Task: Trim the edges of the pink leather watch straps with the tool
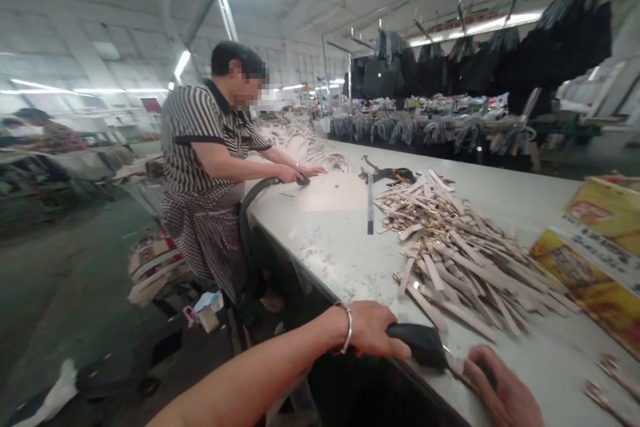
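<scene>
The black, block-shaped hand tool (420, 345) lies low at the near edge of the long pale grey-white table (320, 260), its surface smooth and dark, rounded at the left end and broadening to a blunt, squared right end where a small bright glint shows. The left hand (375, 330), with a silver-coloured bangle (347, 329) at its wrist, is closed around the rounded end, thumb along the near side and fingers over the top. Just past the squared end, a narrow brownish strip (461, 375) runs toward the right hand (503, 387), whose fingers are curled beside it; whether they pinch the strip I cannot tell. The hands are apart, the tool's dark body between them. Behind them spreads a loose heap of flat, pale beige straps (465, 260) with gold-coloured metal fittings, many pointing toward the near right. Two gold-coloured metal clasps (603, 383) lie at the far right, below the yellow printed packaging (590, 267). Further along the table, beyond a slim grey ruler (371, 203), a co-worker in a black-and-white striped shirt (193, 120) leans over a flat pale sheet (337, 193).
</scene>
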{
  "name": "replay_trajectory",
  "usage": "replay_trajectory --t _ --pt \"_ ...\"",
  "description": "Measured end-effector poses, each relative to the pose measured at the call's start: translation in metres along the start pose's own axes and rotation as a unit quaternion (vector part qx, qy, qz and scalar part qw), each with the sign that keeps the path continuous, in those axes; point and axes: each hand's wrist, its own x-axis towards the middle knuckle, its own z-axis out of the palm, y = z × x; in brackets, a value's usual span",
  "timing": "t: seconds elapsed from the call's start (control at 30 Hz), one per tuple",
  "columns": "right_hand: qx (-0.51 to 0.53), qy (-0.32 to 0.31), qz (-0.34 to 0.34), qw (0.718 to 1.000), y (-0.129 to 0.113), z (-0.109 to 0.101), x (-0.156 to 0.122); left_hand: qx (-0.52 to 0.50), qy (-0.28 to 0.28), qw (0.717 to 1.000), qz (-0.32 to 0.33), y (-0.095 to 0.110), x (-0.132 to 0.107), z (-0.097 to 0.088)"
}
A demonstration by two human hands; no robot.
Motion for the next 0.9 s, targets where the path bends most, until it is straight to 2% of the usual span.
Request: replay_trajectory --t 0.13,0.23,0.3,0.47,0.57,0.8,0.9 --pt "-0.015 0.026 -0.013 0.999 -0.011 -0.003 -0.001 -0.023 0.037 0.999 0.030 0.010 0.008 0.008" --pt "-0.010 0.041 -0.007 0.999 -0.015 -0.007 -0.001 -0.038 0.016 0.998 0.053 0.014 0.016 0.012" --pt "0.007 0.042 -0.004 0.999 -0.016 -0.011 -0.001 -0.075 0.003 0.997 0.025 0.012 0.019 0.011" --pt "0.014 0.041 -0.002 0.999 -0.016 -0.014 -0.003 -0.081 -0.009 0.996 0.022 -0.004 0.015 0.003" --pt "0.010 0.037 -0.004 0.999 -0.015 -0.015 -0.003 -0.071 -0.016 0.997 0.029 -0.006 0.012 0.003" --pt "0.026 0.033 -0.005 0.999 -0.014 -0.015 -0.002 -0.076 -0.013 0.996 0.047 0.022 0.022 0.008" --pt "0.036 0.042 0.003 0.998 -0.013 -0.014 -0.004 -0.094 -0.005 0.994 0.054 0.026 0.029 0.012"
